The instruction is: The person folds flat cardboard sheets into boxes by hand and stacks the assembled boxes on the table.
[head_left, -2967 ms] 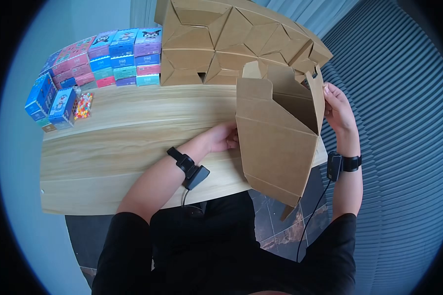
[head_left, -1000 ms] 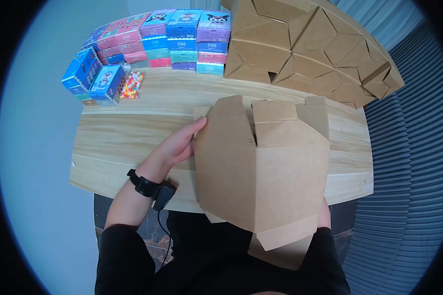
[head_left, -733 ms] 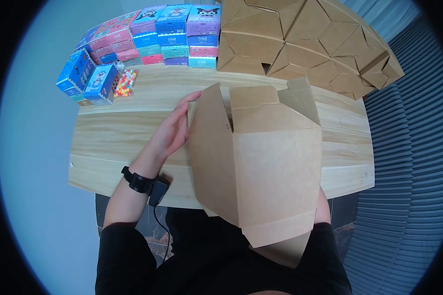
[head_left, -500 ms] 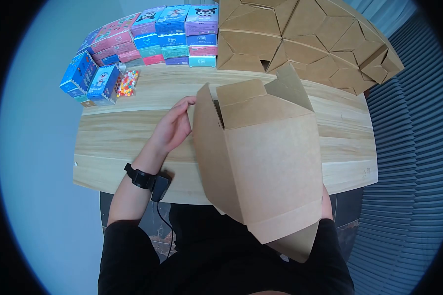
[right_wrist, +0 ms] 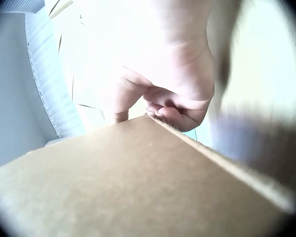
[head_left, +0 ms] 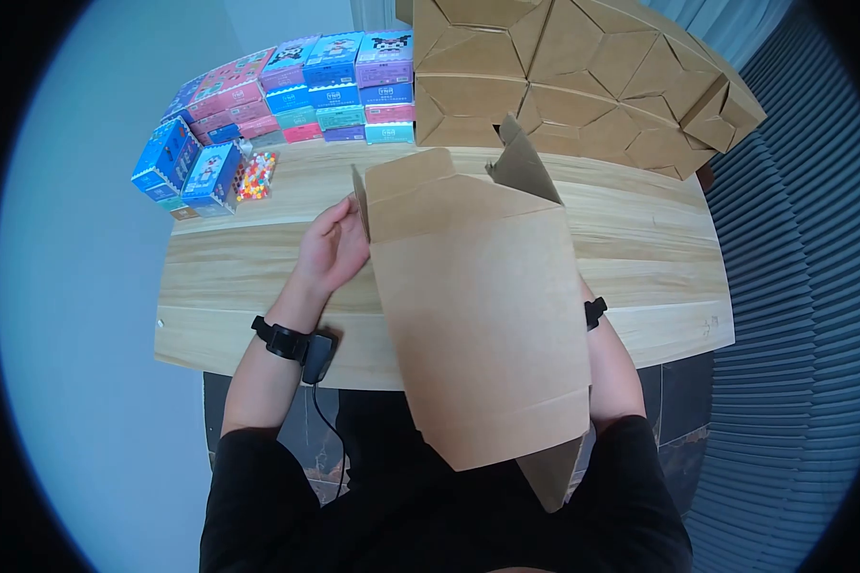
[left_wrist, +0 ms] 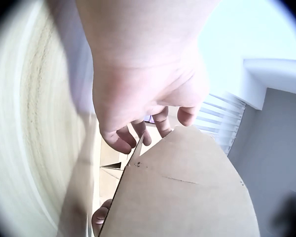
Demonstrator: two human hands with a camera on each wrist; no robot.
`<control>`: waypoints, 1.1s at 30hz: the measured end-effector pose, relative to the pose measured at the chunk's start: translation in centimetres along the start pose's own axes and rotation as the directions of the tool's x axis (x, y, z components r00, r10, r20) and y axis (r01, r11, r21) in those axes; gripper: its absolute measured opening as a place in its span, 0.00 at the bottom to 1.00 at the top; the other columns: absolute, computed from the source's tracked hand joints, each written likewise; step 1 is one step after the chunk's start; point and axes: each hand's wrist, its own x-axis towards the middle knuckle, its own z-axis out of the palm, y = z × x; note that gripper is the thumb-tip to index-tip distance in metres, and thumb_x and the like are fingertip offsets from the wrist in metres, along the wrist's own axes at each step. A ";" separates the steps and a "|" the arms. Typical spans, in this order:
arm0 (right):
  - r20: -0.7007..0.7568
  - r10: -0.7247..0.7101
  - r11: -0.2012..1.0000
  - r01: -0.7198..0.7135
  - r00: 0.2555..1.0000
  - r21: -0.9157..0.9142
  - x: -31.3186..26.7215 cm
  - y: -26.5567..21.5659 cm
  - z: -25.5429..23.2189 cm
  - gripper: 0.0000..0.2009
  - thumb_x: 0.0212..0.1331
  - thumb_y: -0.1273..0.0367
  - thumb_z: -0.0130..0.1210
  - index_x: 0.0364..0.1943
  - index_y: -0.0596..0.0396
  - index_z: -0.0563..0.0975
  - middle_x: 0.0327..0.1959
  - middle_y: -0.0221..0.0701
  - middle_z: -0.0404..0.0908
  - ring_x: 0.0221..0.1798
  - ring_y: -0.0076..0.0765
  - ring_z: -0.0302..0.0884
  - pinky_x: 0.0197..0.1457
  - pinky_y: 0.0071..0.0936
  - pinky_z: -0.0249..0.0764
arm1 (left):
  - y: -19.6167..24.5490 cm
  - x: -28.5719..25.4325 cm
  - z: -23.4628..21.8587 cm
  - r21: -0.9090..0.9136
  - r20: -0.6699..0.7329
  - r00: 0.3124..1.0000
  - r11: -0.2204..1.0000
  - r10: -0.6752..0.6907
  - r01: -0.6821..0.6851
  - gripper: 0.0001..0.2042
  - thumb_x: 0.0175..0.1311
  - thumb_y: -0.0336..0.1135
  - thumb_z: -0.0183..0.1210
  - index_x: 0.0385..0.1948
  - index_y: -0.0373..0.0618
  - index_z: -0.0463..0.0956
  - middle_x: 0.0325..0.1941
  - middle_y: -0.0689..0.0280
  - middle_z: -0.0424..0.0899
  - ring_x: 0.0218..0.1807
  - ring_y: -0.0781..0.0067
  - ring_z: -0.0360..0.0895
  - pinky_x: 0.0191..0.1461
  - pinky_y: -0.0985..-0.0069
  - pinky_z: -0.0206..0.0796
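A partly folded brown cardboard box [head_left: 483, 315], flaps spread, is held tilted above the near side of the table in the head view. At its upper left flap is my left hand [head_left: 334, 250], palm partly up. The left wrist view shows that hand [left_wrist: 148, 84] with fingers loosely bent around the top edge of the cardboard [left_wrist: 187, 182], without a clear grip. My right hand is hidden behind the box in the head view. In the right wrist view the right hand [right_wrist: 163, 74] pinches a corner of the cardboard [right_wrist: 128, 173] between thumb and curled fingers.
Folded cardboard boxes [head_left: 583, 86] stand stacked at the table's back right. Colourful small boxes [head_left: 339, 91] are piled at the back left, near a bag of coloured beads [head_left: 255, 177]. The wooden table [head_left: 258, 258] ends above a dark tiled floor.
The box has turned and shifted left, its broad panel now facing the head camera. My right wristband has come back into view beside it. The left hand stays by the left flap.
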 end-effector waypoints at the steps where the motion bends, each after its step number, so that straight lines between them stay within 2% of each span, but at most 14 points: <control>1: 0.005 -0.001 1.000 0.001 1.000 -0.001 -0.1 0.0 0.2 0.11 0.71 0.62 0.50 0.43 0.56 0.76 0.36 0.25 0.80 0.36 0.22 0.79 0.39 0.20 0.78 | 0.0 0.0 0.5 -0.049 0.054 0.998 0.999 -0.010 0.013 0.24 0.73 0.42 0.44 0.65 0.38 0.63 0.68 0.58 0.69 0.70 0.59 0.64 0.73 0.62 0.54; 2: 0.009 -0.003 1.000 0.003 1.000 -0.004 0.0 -0.2 0.2 0.11 0.71 0.62 0.50 0.43 0.56 0.76 0.36 0.25 0.80 0.36 0.22 0.79 0.39 0.20 0.78 | 0.1 -0.1 0.7 -0.047 0.062 0.998 0.999 -0.007 0.010 0.24 0.73 0.42 0.44 0.65 0.38 0.63 0.68 0.58 0.69 0.70 0.59 0.64 0.73 0.62 0.54; 4: 0.014 -0.009 1.000 0.009 1.000 -0.013 0.1 -0.3 0.6 0.11 0.71 0.62 0.50 0.43 0.56 0.76 0.36 0.25 0.80 0.36 0.22 0.79 0.39 0.20 0.78 | 0.0 -0.3 0.7 -0.013 -0.233 0.972 1.000 -0.008 0.005 0.22 0.73 0.42 0.42 0.62 0.38 0.66 0.64 0.58 0.73 0.66 0.61 0.69 0.69 0.62 0.61; 7: 0.097 -0.113 0.993 0.116 0.989 -0.023 1.1 -1.1 0.2 0.13 0.71 0.60 0.50 0.45 0.55 0.76 0.39 0.26 0.81 0.41 0.23 0.79 0.45 0.24 0.78 | 0.1 -0.5 0.1 -0.036 -0.203 0.978 0.999 -0.046 0.039 0.21 0.73 0.42 0.41 0.59 0.39 0.70 0.59 0.58 0.78 0.60 0.63 0.75 0.62 0.64 0.69; 13: -0.026 -0.382 0.904 0.368 0.924 -0.218 -2.6 -6.3 4.6 0.12 0.71 0.59 0.50 0.44 0.53 0.76 0.41 0.26 0.81 0.42 0.21 0.78 0.47 0.23 0.76 | 0.3 -0.4 -0.4 0.019 -0.266 0.964 1.000 0.006 -0.001 0.21 0.73 0.44 0.41 0.56 0.39 0.71 0.55 0.58 0.80 0.57 0.63 0.77 0.60 0.65 0.71; 15: 0.072 -0.568 0.755 0.554 0.820 -0.350 -4.4 -9.1 5.6 0.11 0.72 0.60 0.50 0.42 0.53 0.76 0.38 0.24 0.79 0.39 0.18 0.75 0.45 0.21 0.73 | 0.4 -0.4 1.8 0.106 -0.290 0.955 0.994 0.067 -0.038 0.20 0.72 0.44 0.42 0.56 0.40 0.71 0.55 0.59 0.80 0.56 0.64 0.77 0.59 0.66 0.71; 17: 0.004 -0.761 0.557 0.656 0.649 -0.508 -6.9 -11.5 7.5 0.10 0.72 0.62 0.49 0.39 0.53 0.74 0.36 0.23 0.77 0.36 0.16 0.72 0.44 0.18 0.70 | 0.5 -0.2 2.2 0.193 -0.307 0.943 0.979 0.131 -0.073 0.20 0.72 0.45 0.43 0.55 0.40 0.71 0.54 0.61 0.80 0.56 0.64 0.77 0.57 0.67 0.71; 19: 0.054 -0.837 0.437 0.724 0.545 -0.534 -9.2 -13.7 7.9 0.12 0.73 0.62 0.48 0.39 0.56 0.74 0.36 0.24 0.77 0.39 0.17 0.72 0.45 0.19 0.70 | 0.2 0.7 0.3 0.041 -0.231 0.967 0.994 0.105 -0.098 0.18 0.70 0.46 0.45 0.51 0.42 0.72 0.50 0.64 0.80 0.51 0.68 0.76 0.50 0.72 0.70; 22: 0.135 -0.947 0.152 0.774 0.293 -0.615 -12.4 -13.7 10.5 0.16 0.73 0.57 0.47 0.41 0.58 0.72 0.36 0.26 0.77 0.39 0.19 0.72 0.44 0.18 0.70 | 0.2 0.7 -1.3 0.070 -0.153 0.987 0.997 0.046 -0.036 0.15 0.69 0.45 0.48 0.46 0.44 0.73 0.46 0.66 0.79 0.45 0.72 0.76 0.43 0.76 0.67; 23: 0.135 -0.946 0.151 0.771 0.293 -0.619 -12.9 -12.8 11.1 0.16 0.73 0.57 0.47 0.41 0.58 0.72 0.36 0.26 0.77 0.39 0.19 0.72 0.44 0.18 0.70 | 0.1 0.5 -1.2 0.066 -0.152 0.987 0.997 0.043 -0.034 0.15 0.69 0.45 0.48 0.46 0.44 0.73 0.46 0.66 0.79 0.45 0.72 0.76 0.43 0.76 0.67; 25: 0.249 -0.968 -0.206 0.699 -0.042 -0.685 -13.8 -11.4 12.1 0.20 0.70 0.52 0.50 0.40 0.57 0.70 0.33 0.26 0.76 0.36 0.21 0.72 0.40 0.20 0.70 | 0.1 0.5 -1.0 0.039 -0.097 0.995 0.999 -0.029 0.032 0.14 0.71 0.44 0.46 0.43 0.43 0.72 0.40 0.66 0.80 0.40 0.73 0.77 0.35 0.77 0.67; 28: 0.293 -0.953 -0.256 0.740 -0.083 -0.622 -14.9 -9.4 11.7 0.24 0.65 0.47 0.52 0.38 0.55 0.67 0.25 0.26 0.72 0.29 0.22 0.69 0.33 0.21 0.68 | 0.0 0.3 -1.0 0.018 0.020 0.987 0.987 -0.161 0.160 0.14 0.71 0.43 0.45 0.43 0.42 0.72 0.35 0.66 0.80 0.37 0.72 0.77 0.34 0.77 0.69; 31: 0.410 -0.911 -0.317 0.718 -0.048 -0.620 -14.6 -9.2 10.1 0.26 0.62 0.44 0.54 0.35 0.54 0.65 0.19 0.26 0.68 0.23 0.23 0.65 0.29 0.21 0.63 | 0.1 0.0 -0.4 0.097 0.131 0.952 0.959 -0.277 0.266 0.15 0.74 0.46 0.42 0.44 0.46 0.72 0.38 0.66 0.82 0.39 0.73 0.80 0.35 0.80 0.70; 33: 0.372 -0.921 -0.337 0.708 -0.113 -0.620 -13.6 -8.1 11.4 0.25 0.61 0.44 0.55 0.33 0.52 0.63 0.15 0.25 0.64 0.20 0.22 0.59 0.27 0.20 0.60 | -0.2 0.1 -0.3 0.144 0.068 0.946 0.941 -0.318 0.306 0.17 0.74 0.48 0.42 0.47 0.44 0.71 0.42 0.61 0.83 0.42 0.68 0.81 0.40 0.75 0.73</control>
